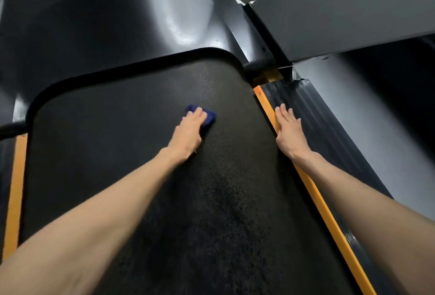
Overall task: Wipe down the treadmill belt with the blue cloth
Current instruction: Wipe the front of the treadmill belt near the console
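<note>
left hand (189, 127): fingers close together, laid over blue cloth (208, 118), pressing it down for wiping contact; thumb hidden.
blue cloth: soft bunched wad on treadmill belt (122, 153), near far edge, right of middle.
right hand (288, 129): flat, fingers slightly spread, across orange strip (316, 192) and ribbed side rail (334, 134) at belt's right edge; likely bracing body weight.
treadmill belt: black, fine dimpled texture, rounded far corners; darker blotchy patch mid-belt, probably damp or soiled.
motor hood (113, 26): smooth, glossy, curved.
</note>
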The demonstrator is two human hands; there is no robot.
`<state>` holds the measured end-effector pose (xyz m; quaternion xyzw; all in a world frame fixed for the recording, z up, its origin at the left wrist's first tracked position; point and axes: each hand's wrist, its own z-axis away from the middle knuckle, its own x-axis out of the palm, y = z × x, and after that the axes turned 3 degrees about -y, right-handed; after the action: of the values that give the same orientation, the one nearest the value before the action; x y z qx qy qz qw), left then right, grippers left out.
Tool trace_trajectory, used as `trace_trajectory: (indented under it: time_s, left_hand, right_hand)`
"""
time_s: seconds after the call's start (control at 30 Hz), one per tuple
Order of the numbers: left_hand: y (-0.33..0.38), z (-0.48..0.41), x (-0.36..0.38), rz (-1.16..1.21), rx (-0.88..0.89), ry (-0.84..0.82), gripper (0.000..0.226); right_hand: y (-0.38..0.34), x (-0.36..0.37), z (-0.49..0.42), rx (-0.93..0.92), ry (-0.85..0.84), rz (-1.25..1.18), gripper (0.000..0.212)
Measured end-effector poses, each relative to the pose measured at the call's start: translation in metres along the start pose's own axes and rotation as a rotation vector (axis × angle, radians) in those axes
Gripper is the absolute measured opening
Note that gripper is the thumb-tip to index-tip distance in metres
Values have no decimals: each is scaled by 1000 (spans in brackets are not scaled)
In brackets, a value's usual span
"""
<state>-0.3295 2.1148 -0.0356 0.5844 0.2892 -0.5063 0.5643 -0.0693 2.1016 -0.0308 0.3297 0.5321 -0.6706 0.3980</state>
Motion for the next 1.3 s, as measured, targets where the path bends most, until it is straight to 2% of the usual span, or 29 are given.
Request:
trace_trajectory:
  time_s: [0.1, 0.17, 0.23, 0.37, 0.47, 0.57, 0.6, 0.67, 0.73, 0.77, 0.83, 0.9, 0.93, 1.03, 1.1, 1.17, 1.2, 1.23, 1.3]
  left_hand:
    - [50, 30, 24, -58, 503, -174, 60]
    - [57, 34, 34, -151, 659, -256, 61]
    - [44, 18, 32, -207, 630, -184, 59]
    - [9, -18, 11, -190, 242, 32, 60]
    - [-7, -39, 1, -245, 182, 52, 54]
    - [11, -35, 8, -71, 64, 113, 52]
    - [25, -25, 16, 10, 128, 110, 53]
    - [60, -3, 37, 73, 413, -7, 55]
    - [86, 14, 51, -29, 719, -127, 56]
    - [92, 17, 58, -106, 767, -187, 57]
    - [85, 10, 58, -212, 761, -195, 56]
    - [68, -7, 44, -290, 775, -105, 52]
    - [56, -18, 36, -247, 747, -22, 49]
    - [17, -51, 14, -172, 469, 70, 63]
    - [5, -69, 13, -182, 242, 39, 49]
    - [27, -68, 14, -75, 63, 97, 57]
    - [40, -62, 19, -42, 75, 116, 58]
    - [53, -55, 25, -41, 181, 102, 58]
    - [71, -40, 38, -131, 480, -49, 61]
  right_hand:
    - [1, 3, 2, 0, 33, -17, 68]
    - [2, 3, 2, 4, 34, -3, 67]
    - [0, 2, 1, 4, 23, 5, 67]
    - [4, -1, -1, 5, -23, -2, 66]
    - [3, -3, -3, 12, -45, -37, 65]
    - [4, -6, -4, 29, -77, -124, 63]
    - [6, -7, -4, 24, -96, -143, 64]
    - [8, -11, -3, 9, -113, -155, 65]
    - [9, -11, -2, -10, -114, -141, 63]
    - [9, -10, -2, -18, -106, -129, 62]
    - [9, -9, -1, -24, -79, -119, 61]
    - [8, -4, 0, -34, -36, -110, 60]
    - [8, -2, -1, -40, -16, -101, 60]
    - [11, 4, -2, -49, 10, -88, 58]
    - [13, 6, -3, -62, 31, -72, 57]
    - [15, 8, -3, -68, 82, -54, 54]
    - [14, 9, -2, -73, 115, -60, 53]
    - [14, 10, -2, -81, 149, -71, 51]
    - [17, 9, -2, -100, 212, -67, 49]
